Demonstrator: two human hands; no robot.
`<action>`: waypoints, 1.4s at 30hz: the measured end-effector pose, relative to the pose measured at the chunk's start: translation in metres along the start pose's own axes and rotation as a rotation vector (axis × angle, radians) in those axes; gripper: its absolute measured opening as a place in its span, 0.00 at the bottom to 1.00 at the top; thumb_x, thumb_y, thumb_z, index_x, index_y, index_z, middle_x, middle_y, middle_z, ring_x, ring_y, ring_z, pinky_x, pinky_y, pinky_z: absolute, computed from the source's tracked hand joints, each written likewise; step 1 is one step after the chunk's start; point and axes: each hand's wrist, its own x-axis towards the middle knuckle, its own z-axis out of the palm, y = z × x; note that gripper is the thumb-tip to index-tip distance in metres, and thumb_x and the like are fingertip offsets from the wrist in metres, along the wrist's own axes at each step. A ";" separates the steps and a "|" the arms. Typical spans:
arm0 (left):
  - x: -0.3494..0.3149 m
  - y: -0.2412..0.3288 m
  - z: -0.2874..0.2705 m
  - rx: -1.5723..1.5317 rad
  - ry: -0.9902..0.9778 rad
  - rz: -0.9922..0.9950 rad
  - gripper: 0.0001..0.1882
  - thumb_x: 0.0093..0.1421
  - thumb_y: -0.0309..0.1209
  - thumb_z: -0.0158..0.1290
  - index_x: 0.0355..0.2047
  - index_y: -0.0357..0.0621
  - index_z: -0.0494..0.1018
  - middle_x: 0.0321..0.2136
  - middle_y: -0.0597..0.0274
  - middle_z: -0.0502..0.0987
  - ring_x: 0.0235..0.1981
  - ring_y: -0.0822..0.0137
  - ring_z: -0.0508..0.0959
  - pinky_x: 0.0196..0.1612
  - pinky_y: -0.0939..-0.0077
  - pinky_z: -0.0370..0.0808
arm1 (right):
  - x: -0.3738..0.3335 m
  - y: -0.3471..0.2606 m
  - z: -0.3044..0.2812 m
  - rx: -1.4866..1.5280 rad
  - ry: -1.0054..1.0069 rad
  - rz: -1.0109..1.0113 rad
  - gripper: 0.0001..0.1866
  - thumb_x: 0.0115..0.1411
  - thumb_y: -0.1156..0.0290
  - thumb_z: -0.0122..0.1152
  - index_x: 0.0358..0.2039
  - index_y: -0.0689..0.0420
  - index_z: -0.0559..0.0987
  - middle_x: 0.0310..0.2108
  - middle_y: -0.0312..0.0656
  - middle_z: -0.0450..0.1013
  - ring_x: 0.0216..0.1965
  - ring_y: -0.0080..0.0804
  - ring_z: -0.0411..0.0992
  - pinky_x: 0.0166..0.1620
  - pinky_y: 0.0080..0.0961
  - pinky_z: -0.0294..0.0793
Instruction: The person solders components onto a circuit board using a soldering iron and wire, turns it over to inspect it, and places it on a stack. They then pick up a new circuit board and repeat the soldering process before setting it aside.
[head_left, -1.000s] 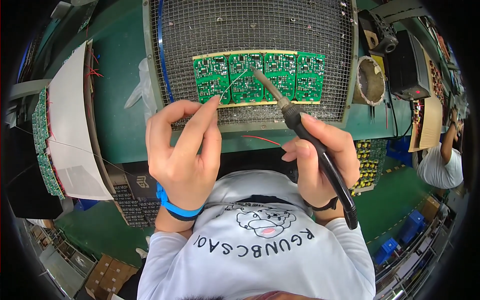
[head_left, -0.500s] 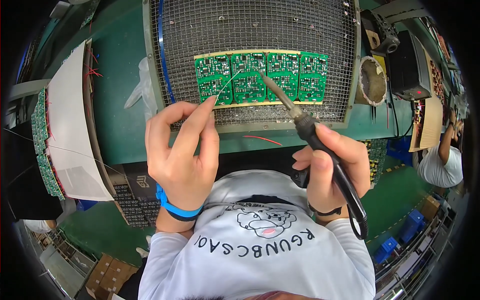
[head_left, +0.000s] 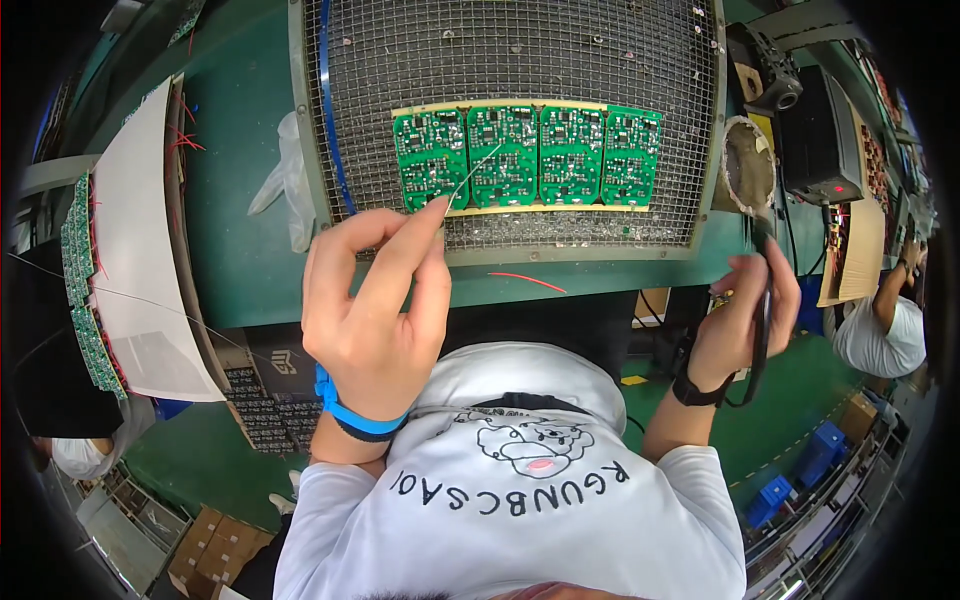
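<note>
My left hand (head_left: 375,315), with a blue wristband, pinches a thin silvery solder wire (head_left: 472,175). The free end of that wire hangs over a panel of joined green circuit boards (head_left: 503,160). Beneath the panel lies a framed wire-mesh surface (head_left: 500,65). Off to the right, my right hand (head_left: 738,315) is closed around the black handle of a soldering iron (head_left: 763,325). The iron's front end is blurred, close to the lower edge of a round, crusted-rim container (head_left: 735,122); its tip cannot be made out.
A short red wire (head_left: 527,282) lies on the green bench near its front edge. Left of the mesh rests a translucent glove (head_left: 290,180). A black box with a red light (head_left: 822,135) stands at the right. Another person (head_left: 880,335) is at the far right.
My right hand has carried the soldering iron away from the boards, rightward to the round container. My left hand has shifted slightly right, still pinching the solder wire.
</note>
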 end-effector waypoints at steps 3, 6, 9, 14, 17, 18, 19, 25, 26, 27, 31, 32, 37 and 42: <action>0.001 0.001 0.002 -0.008 -0.007 0.009 0.18 0.47 0.17 0.63 0.40 0.45 0.83 0.30 0.62 0.74 0.30 0.63 0.75 0.33 0.71 0.74 | -0.002 0.005 0.000 0.105 -0.028 0.041 0.12 0.68 0.72 0.52 0.49 0.65 0.72 0.26 0.45 0.76 0.18 0.21 0.68 0.23 0.15 0.66; 0.003 0.002 0.005 -0.012 -0.014 0.011 0.18 0.47 0.17 0.63 0.40 0.45 0.83 0.30 0.62 0.74 0.30 0.63 0.76 0.32 0.71 0.74 | -0.011 -0.003 0.001 0.244 -0.051 0.054 0.12 0.67 0.74 0.53 0.49 0.65 0.73 0.26 0.46 0.77 0.18 0.21 0.68 0.22 0.15 0.66; 0.005 0.005 0.007 -0.015 -0.020 0.009 0.18 0.46 0.18 0.63 0.40 0.46 0.83 0.30 0.62 0.74 0.30 0.63 0.76 0.33 0.71 0.74 | -0.022 -0.034 0.003 0.414 -0.064 0.038 0.12 0.67 0.74 0.54 0.49 0.64 0.73 0.27 0.47 0.77 0.18 0.22 0.67 0.22 0.15 0.66; 0.005 0.003 0.009 0.012 -0.017 0.008 0.18 0.46 0.18 0.63 0.39 0.46 0.83 0.29 0.61 0.74 0.29 0.63 0.76 0.32 0.71 0.74 | -0.019 -0.059 0.024 0.432 -0.635 -0.234 0.14 0.62 0.78 0.60 0.48 0.62 0.73 0.28 0.50 0.78 0.25 0.28 0.77 0.28 0.22 0.78; 0.006 0.003 0.009 0.007 -0.012 0.010 0.18 0.46 0.18 0.63 0.39 0.46 0.83 0.29 0.62 0.74 0.29 0.63 0.76 0.32 0.71 0.74 | -0.014 -0.065 0.030 0.376 -0.662 -0.255 0.15 0.60 0.81 0.61 0.47 0.63 0.74 0.27 0.49 0.78 0.26 0.29 0.78 0.30 0.22 0.78; 0.006 0.004 0.010 0.007 -0.015 0.010 0.18 0.46 0.18 0.63 0.39 0.46 0.83 0.29 0.62 0.74 0.29 0.63 0.76 0.32 0.71 0.74 | -0.013 -0.067 0.031 0.348 -0.674 -0.265 0.16 0.58 0.83 0.62 0.47 0.64 0.74 0.27 0.48 0.78 0.27 0.30 0.79 0.31 0.23 0.79; 0.007 0.004 0.010 0.007 -0.017 0.011 0.18 0.46 0.17 0.63 0.39 0.46 0.83 0.29 0.62 0.74 0.29 0.63 0.76 0.32 0.71 0.74 | -0.013 -0.070 0.032 0.348 -0.676 -0.266 0.16 0.58 0.83 0.62 0.47 0.64 0.74 0.27 0.48 0.78 0.27 0.30 0.79 0.31 0.23 0.79; 0.007 0.003 0.010 0.012 -0.011 0.015 0.18 0.45 0.17 0.63 0.38 0.45 0.83 0.29 0.61 0.74 0.29 0.63 0.76 0.31 0.71 0.74 | -0.013 -0.078 0.030 0.272 -0.677 -0.349 0.16 0.56 0.86 0.63 0.46 0.66 0.75 0.25 0.46 0.78 0.25 0.28 0.78 0.30 0.19 0.77; 0.008 0.004 0.011 0.009 -0.012 0.009 0.18 0.45 0.17 0.63 0.38 0.45 0.83 0.29 0.62 0.74 0.28 0.63 0.76 0.31 0.71 0.74 | -0.012 -0.078 0.030 0.269 -0.680 -0.350 0.16 0.55 0.86 0.63 0.45 0.66 0.75 0.26 0.46 0.78 0.25 0.28 0.78 0.31 0.19 0.76; 0.008 0.005 0.011 0.007 -0.012 0.003 0.18 0.45 0.17 0.63 0.38 0.45 0.83 0.29 0.62 0.74 0.28 0.63 0.76 0.31 0.72 0.74 | -0.012 -0.078 0.029 0.269 -0.680 -0.350 0.16 0.55 0.86 0.63 0.45 0.66 0.75 0.26 0.46 0.78 0.25 0.28 0.78 0.31 0.19 0.76; 0.008 0.006 0.008 0.018 -0.003 0.008 0.18 0.44 0.17 0.63 0.37 0.45 0.83 0.29 0.62 0.74 0.28 0.63 0.76 0.31 0.72 0.74 | -0.010 -0.079 0.027 0.232 -0.698 -0.373 0.16 0.55 0.86 0.63 0.46 0.65 0.75 0.26 0.46 0.78 0.24 0.28 0.78 0.30 0.19 0.77; 0.008 0.006 0.007 0.025 0.002 0.014 0.18 0.44 0.17 0.63 0.37 0.45 0.83 0.29 0.62 0.74 0.28 0.63 0.76 0.31 0.72 0.74 | -0.011 -0.078 0.026 0.253 -0.693 -0.339 0.16 0.56 0.86 0.62 0.46 0.65 0.76 0.26 0.46 0.78 0.25 0.28 0.78 0.30 0.19 0.77; 0.008 0.009 0.004 0.047 0.006 0.001 0.17 0.44 0.17 0.63 0.37 0.45 0.83 0.28 0.62 0.75 0.28 0.63 0.76 0.31 0.72 0.74 | -0.020 -0.071 0.026 0.342 -0.591 -0.199 0.19 0.51 0.85 0.67 0.45 0.62 0.78 0.26 0.45 0.79 0.23 0.31 0.78 0.27 0.23 0.77; 0.011 0.007 0.006 0.036 -0.008 0.024 0.14 0.50 0.15 0.60 0.37 0.42 0.83 0.29 0.60 0.76 0.26 0.70 0.76 0.29 0.79 0.74 | -0.013 -0.079 0.031 0.311 -0.659 -0.273 0.16 0.56 0.86 0.63 0.45 0.64 0.76 0.27 0.45 0.79 0.25 0.25 0.78 0.29 0.17 0.76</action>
